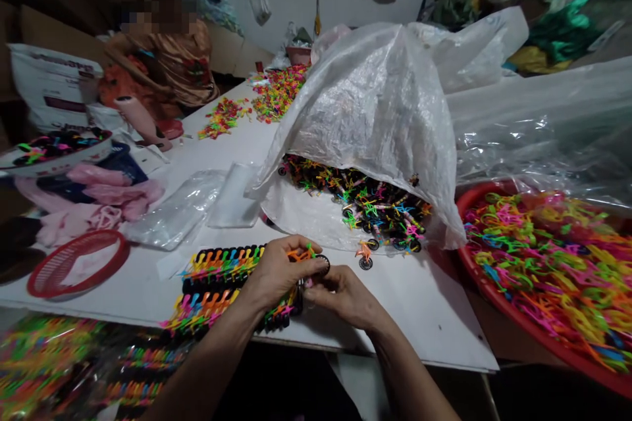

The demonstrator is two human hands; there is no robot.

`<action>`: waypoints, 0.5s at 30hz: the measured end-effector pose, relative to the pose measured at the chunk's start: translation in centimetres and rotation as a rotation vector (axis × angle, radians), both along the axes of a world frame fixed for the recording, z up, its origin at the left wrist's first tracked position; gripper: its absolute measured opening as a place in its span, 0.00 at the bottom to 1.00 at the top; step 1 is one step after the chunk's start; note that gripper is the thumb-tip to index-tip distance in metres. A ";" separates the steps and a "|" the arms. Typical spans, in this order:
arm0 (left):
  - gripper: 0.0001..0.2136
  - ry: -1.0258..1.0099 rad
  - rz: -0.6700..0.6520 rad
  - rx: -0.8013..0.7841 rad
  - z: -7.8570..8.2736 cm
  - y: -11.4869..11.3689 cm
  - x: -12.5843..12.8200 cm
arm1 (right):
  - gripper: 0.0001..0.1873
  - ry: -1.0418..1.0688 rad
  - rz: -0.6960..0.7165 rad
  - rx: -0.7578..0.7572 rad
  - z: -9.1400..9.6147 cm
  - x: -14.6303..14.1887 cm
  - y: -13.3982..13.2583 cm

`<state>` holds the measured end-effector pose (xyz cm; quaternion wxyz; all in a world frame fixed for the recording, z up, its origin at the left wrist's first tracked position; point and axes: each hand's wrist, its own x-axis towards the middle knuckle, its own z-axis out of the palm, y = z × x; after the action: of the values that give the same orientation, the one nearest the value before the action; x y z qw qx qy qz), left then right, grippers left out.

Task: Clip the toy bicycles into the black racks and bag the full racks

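Observation:
My left hand (279, 270) is closed in a pinch on a small orange and green toy bicycle (307, 255) with black wheels. My right hand (345, 296) is closed too, its fingertips meeting the left hand at the toy's wheel. Both hands hover over neat rows of lined-up toy bicycles (217, 283) on the white table (424, 316). A loose orange toy bicycle (365, 254) lies just beyond my hands. Behind it, a big white woven sack (375, 112) spills a heap of toy bicycles (375, 200).
A red basin (494, 316) at the right holds several coloured plastic frames. A red basket (74, 263), clear bags (182, 207) and pink items lie at the left. Another person (168, 59) sits at the far left end, near piles of coloured parts (276, 95).

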<state>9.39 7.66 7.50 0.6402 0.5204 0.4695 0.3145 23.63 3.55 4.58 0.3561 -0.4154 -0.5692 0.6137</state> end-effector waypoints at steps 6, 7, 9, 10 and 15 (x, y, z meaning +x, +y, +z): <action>0.23 0.373 -0.015 0.411 -0.7 1.2 -2.0 | 0.09 -0.145 -0.412 0.125 -2.2 -0.1 1.0; 0.21 0.490 -0.042 0.550 -1.3 1.2 -2.4 | 0.09 -0.178 -0.480 0.156 -3.1 -0.2 1.3; 0.14 0.683 -0.170 0.778 -2.7 1.0 -3.0 | 0.08 -0.236 -0.495 0.203 -5.4 -0.6 2.0; 0.10 0.751 -0.238 0.852 -3.5 0.8 -3.2 | 0.07 -0.267 -0.463 0.218 -6.7 -1.0 2.3; 0.10 0.872 -0.296 0.992 -6.2 0.1 -3.1 | 0.06 -0.353 -0.426 0.253 -10.9 -3.1 3.0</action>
<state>6.29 7.79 1.26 0.1141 0.8907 0.4087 0.1628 20.49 6.57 -6.29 0.4214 -0.5779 -0.5943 0.3677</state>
